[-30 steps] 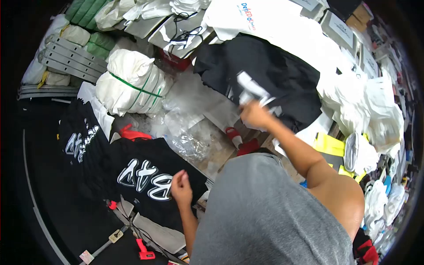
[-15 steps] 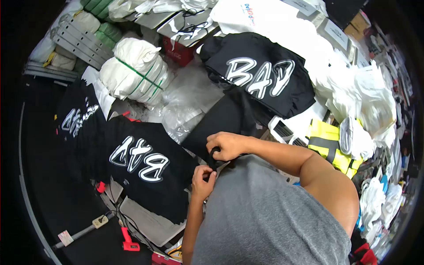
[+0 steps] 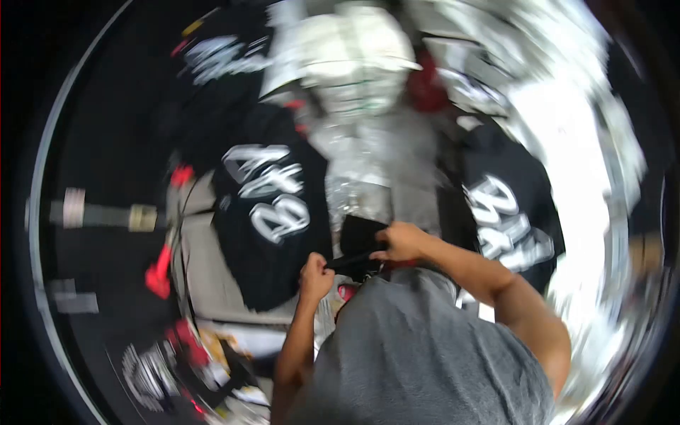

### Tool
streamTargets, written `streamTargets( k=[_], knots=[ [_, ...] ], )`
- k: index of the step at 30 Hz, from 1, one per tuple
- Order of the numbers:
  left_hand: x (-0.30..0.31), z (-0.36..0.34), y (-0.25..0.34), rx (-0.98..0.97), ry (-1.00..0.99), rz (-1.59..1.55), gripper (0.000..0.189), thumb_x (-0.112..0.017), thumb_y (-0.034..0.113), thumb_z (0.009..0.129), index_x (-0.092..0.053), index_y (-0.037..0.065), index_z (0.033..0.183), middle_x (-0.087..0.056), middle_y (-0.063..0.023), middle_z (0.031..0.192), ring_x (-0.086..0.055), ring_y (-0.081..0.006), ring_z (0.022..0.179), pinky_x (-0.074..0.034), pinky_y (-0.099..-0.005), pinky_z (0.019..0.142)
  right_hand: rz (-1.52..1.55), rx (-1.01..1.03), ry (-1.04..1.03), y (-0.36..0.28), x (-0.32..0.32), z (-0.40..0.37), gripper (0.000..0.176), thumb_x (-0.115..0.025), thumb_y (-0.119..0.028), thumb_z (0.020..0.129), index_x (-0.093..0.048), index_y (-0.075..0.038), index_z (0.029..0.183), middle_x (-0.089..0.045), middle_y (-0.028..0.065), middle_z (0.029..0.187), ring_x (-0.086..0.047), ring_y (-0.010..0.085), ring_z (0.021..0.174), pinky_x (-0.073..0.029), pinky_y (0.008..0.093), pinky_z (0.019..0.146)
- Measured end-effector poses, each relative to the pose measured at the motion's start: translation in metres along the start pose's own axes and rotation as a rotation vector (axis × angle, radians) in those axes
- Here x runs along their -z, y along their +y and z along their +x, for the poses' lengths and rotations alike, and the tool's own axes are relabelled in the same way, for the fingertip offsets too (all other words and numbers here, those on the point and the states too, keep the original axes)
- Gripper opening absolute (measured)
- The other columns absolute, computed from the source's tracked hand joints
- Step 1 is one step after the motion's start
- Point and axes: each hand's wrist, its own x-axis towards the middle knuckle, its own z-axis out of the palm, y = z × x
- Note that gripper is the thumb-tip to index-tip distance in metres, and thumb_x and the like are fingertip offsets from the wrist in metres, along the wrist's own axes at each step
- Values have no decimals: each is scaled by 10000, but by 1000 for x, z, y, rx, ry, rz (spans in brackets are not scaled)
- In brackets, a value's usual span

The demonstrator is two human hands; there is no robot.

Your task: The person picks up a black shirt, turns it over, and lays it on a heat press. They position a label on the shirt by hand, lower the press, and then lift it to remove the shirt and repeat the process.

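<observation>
Black fabric [image 3: 361,236] is stretched between my two hands, close in front of my grey shirt. My left hand [image 3: 316,279] pinches its left edge, beside a black shirt with white lettering [image 3: 273,278] spread on a grey board. My right hand [image 3: 404,242] grips the fabric's other end, with the fingers closed. To the right lies another black garment with white lettering [image 3: 513,159]. The frame is smeared by motion, so the kind of garment in my hands cannot be made out.
A white wrapped bundle [image 3: 354,60] stands ahead, behind clear plastic [image 3: 350,159]. White cloth [image 3: 567,134] is piled along the right. A red tool resembling a heat gun [image 3: 159,275] hangs at the left by the grey board [image 3: 209,265], with a cable nearby.
My view has turned to the left, so the surroundings appear rotated. My hands have moved apart, pulling the black fabric out between them.
</observation>
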Motion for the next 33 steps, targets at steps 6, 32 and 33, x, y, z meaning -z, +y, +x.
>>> streamTargets(
  k=[6,32,33],
  knots=[
    [-13,-93,-18,115,-62,-233,444,-593,12,792,-609,68,1232,-574,-127,1247,-593,-336,1143,-495,-440,937,27,479,-119,7,-27,80,260,-643,-2,701,-601,-23,957,-621,199,954,-598,435,951,-499,464,804],
    [-96,-497,-39,290,658,-582,256,-701,260,878,-673,15,947,-683,-187,939,-657,-343,936,-515,-433,815,-239,835,-592,-176,-237,-7,170,-548,92,794,-573,-9,929,-591,118,825,-592,231,771,-478,345,738],
    [-88,-513,-33,306,675,-595,256,-701,260,878,-673,15,947,-683,-187,939,-657,-343,936,-515,-433,815,-261,830,-677,-177,-244,-10,154,-545,81,802,-569,-5,927,-595,120,828,-593,235,773,-477,346,743]
  ],
)
